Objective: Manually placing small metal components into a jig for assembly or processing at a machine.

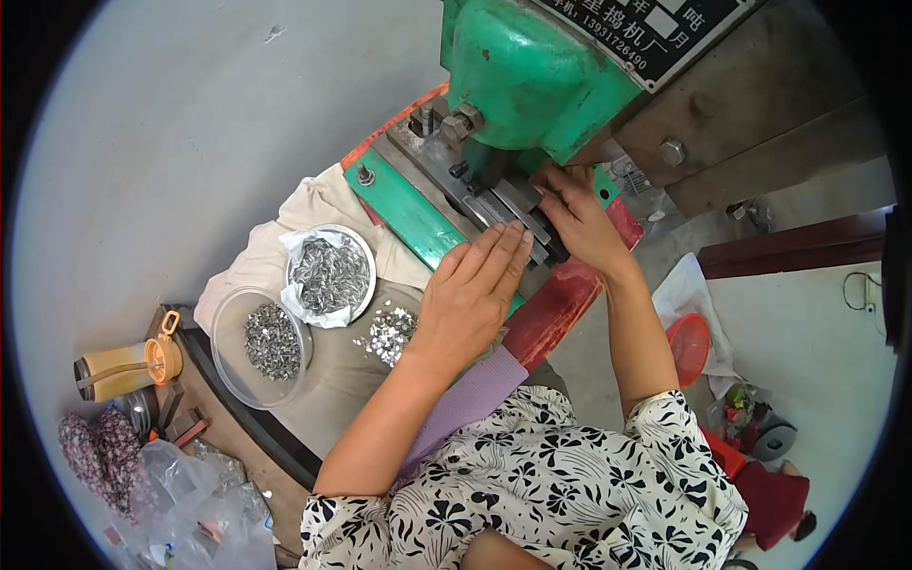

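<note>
A green press point(532, 81) stands in front of me, its ram lowered over a dark steel die point(508, 214). My left hand point(465, 304) lies flat with its fingers stretched out side by side, the tips resting on the die's near left edge. At the die's right side is my right hand point(579, 223), its fingers bent in against the metal beneath the press head. Those fingertips are partly hidden, and what they hold cannot be made out. Left of the die, a round bowl point(369, 285) lined with white plastic holds small shiny metal pieces.
A clear plastic tub point(223, 332) of small grey metal parts sits beside a loose pile of silvery bits point(389, 334) on cloth. An orange-lidded bottle point(128, 366) and plastic bags point(190, 503) are at the left. A red basin point(688, 347) and another person point(774, 503) appear at the right.
</note>
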### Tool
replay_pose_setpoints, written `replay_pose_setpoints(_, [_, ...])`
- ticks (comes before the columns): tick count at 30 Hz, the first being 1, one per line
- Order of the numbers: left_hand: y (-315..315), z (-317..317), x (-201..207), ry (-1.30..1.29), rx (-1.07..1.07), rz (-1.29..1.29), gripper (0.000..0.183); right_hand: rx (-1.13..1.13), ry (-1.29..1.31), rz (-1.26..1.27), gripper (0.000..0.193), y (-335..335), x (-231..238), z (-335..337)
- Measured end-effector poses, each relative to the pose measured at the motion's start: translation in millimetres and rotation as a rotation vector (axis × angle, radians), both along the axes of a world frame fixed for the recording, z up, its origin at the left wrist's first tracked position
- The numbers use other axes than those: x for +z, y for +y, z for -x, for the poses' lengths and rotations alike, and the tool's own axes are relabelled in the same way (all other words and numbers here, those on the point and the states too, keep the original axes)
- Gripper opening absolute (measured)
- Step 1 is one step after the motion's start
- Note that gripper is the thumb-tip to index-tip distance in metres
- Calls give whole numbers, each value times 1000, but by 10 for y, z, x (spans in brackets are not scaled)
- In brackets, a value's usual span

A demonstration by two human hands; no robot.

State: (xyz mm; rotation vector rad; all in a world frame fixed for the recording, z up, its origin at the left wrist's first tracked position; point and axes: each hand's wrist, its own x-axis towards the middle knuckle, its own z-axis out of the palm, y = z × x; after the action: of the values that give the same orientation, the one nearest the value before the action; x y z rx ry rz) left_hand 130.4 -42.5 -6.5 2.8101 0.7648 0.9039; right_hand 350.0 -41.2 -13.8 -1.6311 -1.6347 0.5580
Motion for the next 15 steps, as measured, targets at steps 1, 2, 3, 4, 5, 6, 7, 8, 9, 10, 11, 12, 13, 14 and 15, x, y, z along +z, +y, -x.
replay_pose_setpoints(1, [-7, 1, -14, -2, 1, 5, 50, 1, -2, 5, 20, 8, 10, 23])
replay_pose_setpoints(2, [-17, -5, -23, -53, -9, 48, 49, -33, -98, -38, 20, 8, 35, 49])
replay_pose_setpoints(3, [-24, -8, -33, -105, -18, 92, 49, -65, -195, -81, 20, 1, 48, 61])
replay_pose_setpoints(4, [-30, -9, -78, -108, -21, 96, 49, -68, -199, -76, 20, -18, 38, 61])
replay_pose_setpoints(5, [-24, -8, -151, -204, -36, 147, 49, -122, -227, -133, 22, -35, 17, 67])
replay_pose_setpoints(6, [-20, -9, -197, -300, -50, 198, 49, -175, -255, -191, 23, -58, 3, 75])
replay_pose_setpoints(7, [-37, -2, -213, -404, -8, 254, 59, -320, -241, -293, 27, -142, 3, 90])
replay_pose_setpoints(8, [-50, 10, -198, -456, 73, 319, 67, -453, -218, -398, 31, -205, -4, 79])
replay_pose_setpoints(9, [-72, -2, -177, -513, 145, 388, 75, -552, -97, -596, 41, -248, -18, -152])
replay_pose_setpoints(10, [-68, -43, -207, -491, 173, 425, 94, -652, 24, -791, 51, -328, -15, -465])
replay_pose_setpoints(11, [-57, -46, -219, -491, 188, 428, 94, -866, -289, -807, 48, -355, 295, -570])
replay_pose_setpoints(12, [-40, -80, -212, -471, 192, 494, 98, -775, -157, -945, 47, -364, 457, -800])
replay_pose_setpoints(13, [-20, -88, -219, -449, 203, 556, 103, -674, -12, -1075, 47, -304, 565, -1073])
replay_pose_setpoints(14, [3, -93, -234, -453, 211, 556, 103, -701, -71, -1092, 45, -241, 701, -1371])
replay_pose_setpoints(15, [22, -155, -215, -485, 188, 561, 104, -738, -158, -1120, 44, -274, 914, -1712])
